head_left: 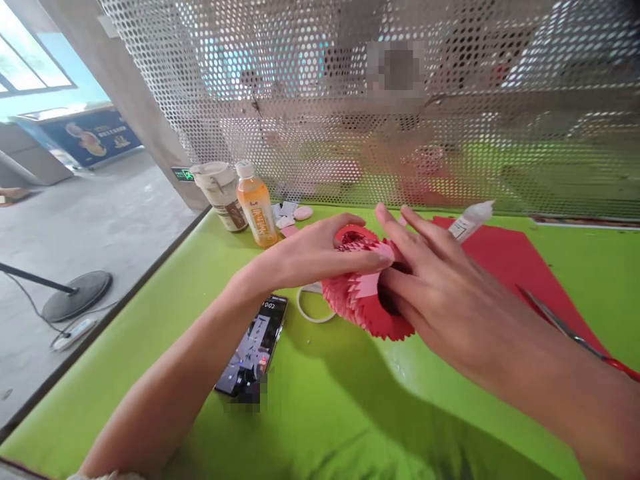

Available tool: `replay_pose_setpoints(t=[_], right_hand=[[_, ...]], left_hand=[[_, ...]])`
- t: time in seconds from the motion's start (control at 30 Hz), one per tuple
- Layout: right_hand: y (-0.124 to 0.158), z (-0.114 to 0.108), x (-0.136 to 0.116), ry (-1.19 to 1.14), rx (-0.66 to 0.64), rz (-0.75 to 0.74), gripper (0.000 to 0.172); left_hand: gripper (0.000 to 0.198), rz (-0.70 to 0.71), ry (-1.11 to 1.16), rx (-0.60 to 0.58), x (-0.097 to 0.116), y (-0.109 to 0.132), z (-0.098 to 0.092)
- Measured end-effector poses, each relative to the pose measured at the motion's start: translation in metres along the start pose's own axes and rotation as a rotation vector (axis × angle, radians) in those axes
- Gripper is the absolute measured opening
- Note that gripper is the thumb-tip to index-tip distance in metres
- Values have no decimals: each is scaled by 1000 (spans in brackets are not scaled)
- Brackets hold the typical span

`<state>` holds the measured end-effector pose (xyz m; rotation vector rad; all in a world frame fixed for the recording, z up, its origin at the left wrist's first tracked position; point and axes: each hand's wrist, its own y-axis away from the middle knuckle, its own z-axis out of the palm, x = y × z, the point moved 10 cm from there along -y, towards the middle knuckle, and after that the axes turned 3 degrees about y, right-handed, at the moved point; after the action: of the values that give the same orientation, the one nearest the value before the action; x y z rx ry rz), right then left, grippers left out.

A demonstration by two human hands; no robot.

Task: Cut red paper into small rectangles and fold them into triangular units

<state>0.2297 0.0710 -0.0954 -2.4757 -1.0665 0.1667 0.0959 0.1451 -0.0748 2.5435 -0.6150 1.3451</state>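
A red paper model [364, 298] built of many folded pieces, with a jagged lower edge, sits on the green table [350, 413] in the middle of the head view. My left hand [315, 252] curls over its top left side, fingers wrapped round the rim. My right hand [430, 287] presses against its right side with fingers stretched out and slightly apart, lying on the paper.
A phone [256, 350] with a lit screen lies near my left forearm. A white ring [313, 303] lies beside the model. An orange drink bottle [256, 212] and a lidded cup [223, 195] stand at the back left. Red paper sheet [520, 263], glue tube [471, 219] and scissors [575, 333] lie right. Perforated screen [400, 100] behind.
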Motion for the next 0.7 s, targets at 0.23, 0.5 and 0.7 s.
replay_pose_setpoints(t=[0.23, 0.5, 0.7], right_hand=[[0, 5, 1, -13, 0, 2, 52], [-7, -19, -3, 11, 87, -68, 39], [-5, -29, 5, -150, 97, -24, 35]], left_hand=[[59, -2, -29, 6, 0, 0, 1], [65, -28, -92, 47, -5, 0, -5], [63, -2, -92, 1, -6, -1, -2]])
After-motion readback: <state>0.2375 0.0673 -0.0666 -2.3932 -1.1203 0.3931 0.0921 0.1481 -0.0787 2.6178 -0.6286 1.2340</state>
